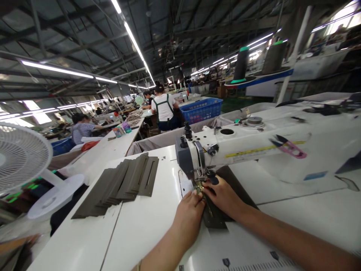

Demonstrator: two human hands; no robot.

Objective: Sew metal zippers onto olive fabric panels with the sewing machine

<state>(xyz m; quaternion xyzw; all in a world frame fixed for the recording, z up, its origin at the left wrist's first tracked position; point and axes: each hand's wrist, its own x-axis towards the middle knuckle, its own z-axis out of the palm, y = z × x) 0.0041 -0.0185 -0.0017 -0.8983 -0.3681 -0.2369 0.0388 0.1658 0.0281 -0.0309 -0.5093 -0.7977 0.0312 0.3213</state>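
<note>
A dark olive fabric piece (216, 223) with a gold-toned zipper (210, 209) along it lies under the needle area of a white sewing machine (245, 145). At its left edge, my left hand (189, 215) has its fingers curled together and pressed onto the piece, close to the presser foot. My right hand (224, 195) is on the other side, thumb and fingers closed at the zipper just below the machine head. A larger dark panel (239, 186) extends behind and under the right hand. The fingertips are partly hidden by the machine foot and the cloth.
Overlapping dark olive pieces (124, 182) lie on the white table left of the machine. Pink-handled thread snips (291, 147) rest on the machine arm. A white fan (25, 158) stands at left. Thread cones (241, 66) are at upper right. Co-workers (165, 107) sit beyond, near a blue basket (201, 110).
</note>
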